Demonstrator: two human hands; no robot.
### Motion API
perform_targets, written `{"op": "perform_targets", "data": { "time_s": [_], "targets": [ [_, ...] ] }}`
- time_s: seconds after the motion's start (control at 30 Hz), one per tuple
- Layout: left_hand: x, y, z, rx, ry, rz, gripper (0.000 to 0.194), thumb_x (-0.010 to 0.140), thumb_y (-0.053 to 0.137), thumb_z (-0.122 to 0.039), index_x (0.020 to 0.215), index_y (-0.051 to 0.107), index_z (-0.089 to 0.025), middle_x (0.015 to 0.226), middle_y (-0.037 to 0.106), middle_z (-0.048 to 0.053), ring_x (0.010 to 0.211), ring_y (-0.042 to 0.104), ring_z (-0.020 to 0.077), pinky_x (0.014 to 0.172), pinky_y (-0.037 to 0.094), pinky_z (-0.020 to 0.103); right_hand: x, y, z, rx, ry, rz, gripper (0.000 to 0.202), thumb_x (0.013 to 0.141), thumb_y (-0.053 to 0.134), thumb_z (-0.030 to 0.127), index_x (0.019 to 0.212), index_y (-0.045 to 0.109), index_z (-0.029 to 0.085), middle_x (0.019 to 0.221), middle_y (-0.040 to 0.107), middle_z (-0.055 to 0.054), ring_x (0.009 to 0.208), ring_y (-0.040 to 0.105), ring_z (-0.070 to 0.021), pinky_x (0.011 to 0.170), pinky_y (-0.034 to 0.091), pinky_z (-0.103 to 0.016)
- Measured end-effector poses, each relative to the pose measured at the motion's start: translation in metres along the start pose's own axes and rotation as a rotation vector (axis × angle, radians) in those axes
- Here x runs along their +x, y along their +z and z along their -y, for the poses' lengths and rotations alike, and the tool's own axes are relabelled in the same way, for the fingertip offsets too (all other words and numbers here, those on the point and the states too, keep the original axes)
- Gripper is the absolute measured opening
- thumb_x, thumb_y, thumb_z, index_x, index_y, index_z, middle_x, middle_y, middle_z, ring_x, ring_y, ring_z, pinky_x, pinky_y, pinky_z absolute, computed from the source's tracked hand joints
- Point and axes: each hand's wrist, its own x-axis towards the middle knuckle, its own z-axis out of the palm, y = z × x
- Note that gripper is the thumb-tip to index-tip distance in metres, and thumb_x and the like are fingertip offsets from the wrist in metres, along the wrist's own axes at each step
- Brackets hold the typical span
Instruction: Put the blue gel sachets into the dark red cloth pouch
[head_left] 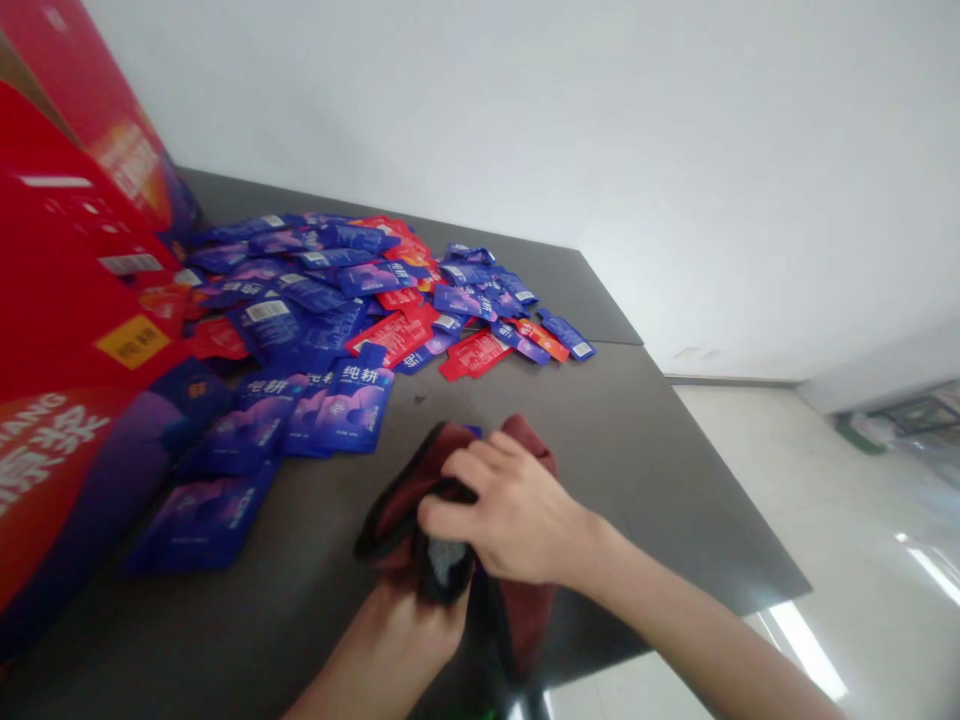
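"Dark grey, smooth and slightly shiny: what's happening at the near edge of that bench?"

"Both hands are on one maroon cloth, just below the middle of the frame. Nearest, from the bottom edge, the left hand grips its underside; those fingertips are hidden."

"And the other?"

"The right hand reaches in from the lower right, fingers curled over the top, pinching the folds between thumb and fingers. So the cloth sits between the two, and neither hand is nearer: both touch it."

"Which way does it run?"

"Hard to give one long axis, it's so bunched. One flap slants from lower left to upper right; another hangs towards the bottom of the frame, by the right wrist."

"How does it look?"

"Soft and crumpled, edged with black trim, with a fuzzy grey patch showing in a dark fold. A bit of blue peeks out behind, too covered to identify."

"Farther off?"

"Flat blue sachets at centre left, then red sachets among more blue ones towards the upper middle. A big red box fills the left side, tall and printed. Behind everything, a plain pale wall."
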Motion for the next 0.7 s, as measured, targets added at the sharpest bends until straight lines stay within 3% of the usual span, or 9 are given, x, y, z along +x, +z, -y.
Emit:
{"op": "perform_targets", "data": {
  "time_s": [0.1,0.2,0.27,0.33,0.4,0.5,0.6,0.7],
  "targets": [
    [0.004,-0.002,0.003,0.005,0.033,-0.006,0.035,0.067,0.040,0.001,0.084,0.069,-0.012,0.068,0.069,0.007,0.063,0.064,0.0170,0.063,0.053,0.027,0.000,0.025,0.002,-0.009,-0.036,0.123,0.021,0.084,0.048,0.028,0.103,0.057,0.033,0.085,0.049,-0.003,0.076,0.043,-0.0169,0.068,0.028,-0.031],
    [0.005,-0.002,0.005,0.009,0.072,-0.055,0.038,0.069,0.038,0.000,0.092,0.067,-0.007,0.088,0.071,0.014,0.082,0.067,0.0196,0.077,0.053,0.029,0.022,0.048,-0.037,-0.081,0.067,0.125,0.027,0.085,0.046,0.025,0.109,0.055,0.032,0.091,0.051,-0.005,0.080,0.045,-0.0178,0.070,0.030,-0.031],
    [0.004,-0.001,0.005,0.011,0.064,-0.035,0.038,0.069,0.038,0.001,0.092,0.067,-0.008,0.089,0.072,0.013,0.083,0.067,0.0189,0.078,0.053,0.028,0.037,0.050,-0.066,-0.115,0.193,0.081,0.028,0.088,0.041,0.022,0.111,0.055,0.027,0.094,0.052,-0.007,0.080,0.046,-0.0176,0.070,0.031,-0.030],
    [0.002,0.001,0.003,0.010,0.037,-0.008,0.038,0.069,0.039,0.003,0.093,0.066,-0.009,0.089,0.072,0.013,0.084,0.067,0.0184,0.080,0.052,0.028,0.043,0.039,-0.080,-0.099,0.302,0.014,0.028,0.091,0.034,0.024,0.110,0.055,0.022,0.095,0.053,-0.008,0.079,0.046,-0.0171,0.071,0.032,-0.030],
    [0.000,0.003,0.000,0.005,-0.006,-0.008,0.036,0.070,0.040,0.003,0.093,0.065,-0.008,0.091,0.071,0.014,0.085,0.067,0.0191,0.080,0.052,0.029,0.036,0.021,-0.071,-0.037,0.305,-0.067,0.029,0.093,0.030,0.024,0.107,0.055,0.019,0.097,0.054,-0.007,0.080,0.046,-0.0162,0.072,0.032,-0.029],
    [0.000,0.005,-0.004,-0.008,-0.028,-0.001,0.033,0.070,0.041,0.003,0.090,0.066,-0.008,0.081,0.070,0.013,0.076,0.067,0.0189,0.075,0.053,0.029,0.013,0.003,-0.031,0.019,0.140,-0.081,0.027,0.090,0.034,0.020,0.106,0.055,0.025,0.098,0.051,-0.005,0.083,0.045,-0.0162,0.072,0.031,-0.030],
    [0.003,0.003,-0.004,0.003,-0.016,0.025,0.035,0.070,0.039,0.005,0.088,0.065,-0.009,0.069,0.068,0.009,0.065,0.065,0.0179,0.071,0.054,0.031,-0.002,0.012,-0.002,-0.011,0.001,0.075,0.022,0.085,0.045,0.024,0.102,0.057,0.032,0.087,0.049,-0.003,0.078,0.044,-0.0172,0.069,0.029,-0.031],
    [0.006,-0.002,0.001,-0.023,0.034,-0.014,0.037,0.070,0.038,0.006,0.093,0.064,-0.006,0.085,0.070,0.015,0.078,0.067,0.0207,0.075,0.054,0.031,0.008,0.035,-0.015,-0.056,0.039,0.141,0.025,0.084,0.049,0.027,0.107,0.056,0.033,0.086,0.049,-0.004,0.079,0.045,-0.0180,0.069,0.029,-0.031]
  ]
}}
